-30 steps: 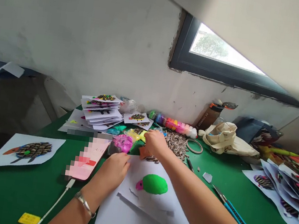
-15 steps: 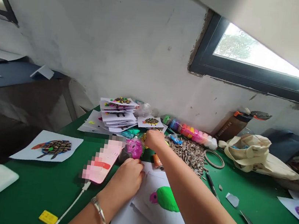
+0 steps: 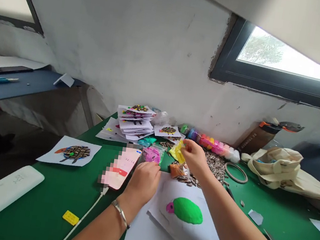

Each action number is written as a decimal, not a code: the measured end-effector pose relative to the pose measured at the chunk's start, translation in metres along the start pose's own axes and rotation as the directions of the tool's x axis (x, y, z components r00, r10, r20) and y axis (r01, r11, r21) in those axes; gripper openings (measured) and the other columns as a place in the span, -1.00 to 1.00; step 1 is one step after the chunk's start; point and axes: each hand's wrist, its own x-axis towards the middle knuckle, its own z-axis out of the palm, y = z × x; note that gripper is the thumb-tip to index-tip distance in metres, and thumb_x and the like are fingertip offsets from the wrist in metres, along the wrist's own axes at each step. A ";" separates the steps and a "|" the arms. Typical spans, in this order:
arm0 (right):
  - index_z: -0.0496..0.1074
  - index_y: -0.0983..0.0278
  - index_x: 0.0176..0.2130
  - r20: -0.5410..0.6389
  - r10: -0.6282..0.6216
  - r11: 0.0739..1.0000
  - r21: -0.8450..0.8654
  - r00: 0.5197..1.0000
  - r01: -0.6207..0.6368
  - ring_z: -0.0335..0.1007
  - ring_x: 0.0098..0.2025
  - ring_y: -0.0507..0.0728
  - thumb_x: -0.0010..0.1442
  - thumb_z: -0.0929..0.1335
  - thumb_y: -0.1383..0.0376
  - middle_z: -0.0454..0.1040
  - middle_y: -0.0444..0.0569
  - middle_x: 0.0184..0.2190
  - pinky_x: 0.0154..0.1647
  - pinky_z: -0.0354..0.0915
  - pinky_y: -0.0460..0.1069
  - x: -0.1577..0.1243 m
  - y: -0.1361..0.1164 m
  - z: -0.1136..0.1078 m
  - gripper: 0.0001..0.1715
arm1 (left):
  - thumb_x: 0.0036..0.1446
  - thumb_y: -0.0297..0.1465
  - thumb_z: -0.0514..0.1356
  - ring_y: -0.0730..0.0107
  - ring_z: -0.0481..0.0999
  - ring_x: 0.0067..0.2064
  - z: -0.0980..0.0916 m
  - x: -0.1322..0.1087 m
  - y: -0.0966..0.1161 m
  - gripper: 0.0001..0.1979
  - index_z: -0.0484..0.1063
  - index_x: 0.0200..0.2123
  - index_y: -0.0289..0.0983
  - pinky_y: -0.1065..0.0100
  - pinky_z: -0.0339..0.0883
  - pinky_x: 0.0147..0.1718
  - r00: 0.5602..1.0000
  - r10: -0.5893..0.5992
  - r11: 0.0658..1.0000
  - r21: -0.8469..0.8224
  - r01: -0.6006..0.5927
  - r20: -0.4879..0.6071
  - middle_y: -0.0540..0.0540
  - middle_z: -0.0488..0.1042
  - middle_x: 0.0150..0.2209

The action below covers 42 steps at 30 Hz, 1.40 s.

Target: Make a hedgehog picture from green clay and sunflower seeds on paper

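Packet (image 3: 176,153) bright yellow, glossy, pinched in right fingers (image 3: 188,147).

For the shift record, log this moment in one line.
right hand: pinches yellow packet; left hand: beside pink bag, grip hidden; orange packet: between hands; white sheet: bears green oval, pink piece

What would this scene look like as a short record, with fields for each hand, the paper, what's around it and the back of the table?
Left hand: resting by the paper's far left corner, close to the pink clay bag
Right hand: pinching a yellow packet
Paper: bears a green oval with a pink head at its left
Around it: orange packet, seeds, phone with cable plugged in
Back of table: stacked pictures, brown bottle
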 end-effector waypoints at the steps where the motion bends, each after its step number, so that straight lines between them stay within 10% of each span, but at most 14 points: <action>1: 0.44 0.32 -0.22 0.016 -0.003 0.999 0.048 1.000 0.003 0.31 -0.41 0.09 0.08 0.22 0.30 0.41 -0.08 -0.46 -0.39 0.22 -0.06 -0.010 0.003 -0.005 -0.70 | 0.26 -0.47 0.00 0.10 0.49 -0.08 0.001 0.000 0.001 -0.72 0.54 -0.25 -0.32 0.09 0.30 -0.01 1.000 0.008 1.000 -0.029 -0.008 -0.007 -0.24 0.56 -0.19; 6: 0.33 0.26 -0.42 0.093 0.052 0.908 0.410 0.994 -0.086 0.23 -0.49 0.03 0.07 0.32 0.20 0.31 -0.16 -0.54 -0.48 0.18 -0.08 -0.062 -0.003 -0.016 -0.84 | 0.31 -0.22 0.02 0.22 0.52 -0.06 0.000 -0.006 0.023 -0.65 0.50 -0.07 -0.27 0.29 0.36 -0.07 1.000 -0.001 0.961 -0.275 -0.001 -0.010 -0.17 0.57 -0.10; 10: 0.32 0.26 -0.46 0.185 0.113 0.716 0.666 0.976 -0.209 0.26 -0.45 0.04 0.01 0.41 0.18 0.35 -0.14 -0.51 -0.43 0.22 -0.07 -0.094 -0.023 -0.012 -0.76 | 0.12 -0.09 0.20 0.26 0.50 -0.28 0.002 -0.008 0.039 -0.59 0.55 -0.19 -0.31 0.34 0.35 -0.31 0.963 -0.096 0.578 -0.773 0.260 0.252 -0.10 0.57 -0.31; 18: 0.47 0.30 -0.27 0.418 0.125 0.431 0.794 0.900 -0.428 0.40 -0.35 0.09 0.00 0.48 0.07 0.49 -0.04 -0.36 -0.31 0.31 -0.01 -0.111 -0.033 -0.024 -0.60 | -0.06 -0.04 0.32 0.42 0.36 -0.47 0.001 -0.003 0.038 -0.54 0.55 -0.38 -0.37 0.36 0.28 -0.43 0.881 -0.129 0.338 -0.815 0.471 0.456 -0.04 0.42 -0.49; 42: 0.37 0.31 -0.53 0.355 0.117 0.488 0.793 0.928 -0.365 0.13 -0.51 -0.03 -0.03 0.47 0.14 0.28 -0.19 -0.58 -0.48 0.10 -0.11 -0.116 -0.028 -0.028 -0.68 | -0.01 -0.10 0.31 0.46 0.28 -0.47 -0.010 -0.006 0.045 -0.62 0.52 -0.49 -0.35 0.44 0.18 -0.49 0.908 -0.079 0.412 -0.816 0.405 0.411 -0.02 0.38 -0.53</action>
